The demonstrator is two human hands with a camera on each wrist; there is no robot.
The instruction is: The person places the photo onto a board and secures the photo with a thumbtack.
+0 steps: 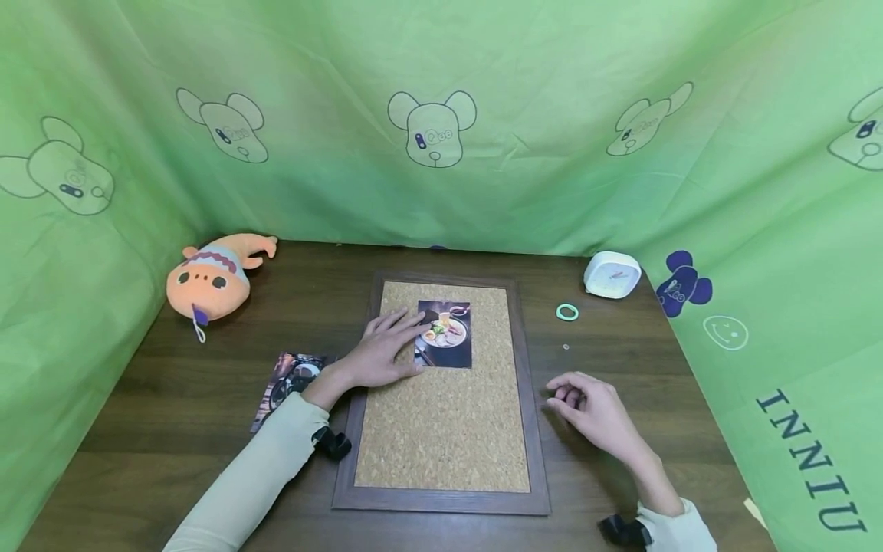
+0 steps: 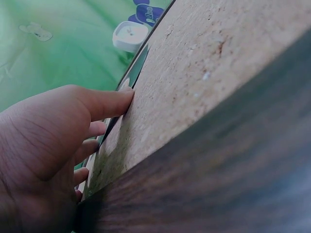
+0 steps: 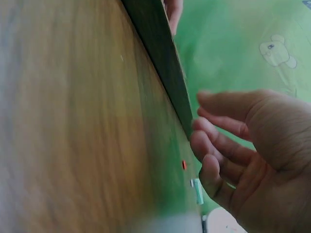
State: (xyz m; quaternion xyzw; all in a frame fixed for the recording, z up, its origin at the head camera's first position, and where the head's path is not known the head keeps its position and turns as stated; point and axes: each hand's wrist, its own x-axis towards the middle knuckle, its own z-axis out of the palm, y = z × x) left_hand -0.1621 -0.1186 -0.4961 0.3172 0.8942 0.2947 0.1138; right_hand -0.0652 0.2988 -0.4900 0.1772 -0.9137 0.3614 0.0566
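Note:
A cork board (image 1: 441, 429) in a dark wooden frame lies flat on the table. On its upper part is a photo (image 1: 455, 356) of a bowl of food. My left hand (image 1: 386, 353) rests with spread fingers on the photo's left side; in the left wrist view its thumb (image 2: 114, 103) touches the photo's edge. Just right of the frame, my right hand (image 1: 593, 410) hovers with loosely curled fingers and nothing visible between them. Past those fingers, the right wrist view shows a tiny red item (image 3: 183, 165) on the table.
A second photo (image 1: 276, 387) lies left of the board, partly under the left forearm. At the back left is an orange plush toy (image 1: 210, 287). To the right are a teal ring (image 1: 567, 312), a tiny pale piece (image 1: 566, 347) and a white clock (image 1: 612, 274). Green curtains surround the table.

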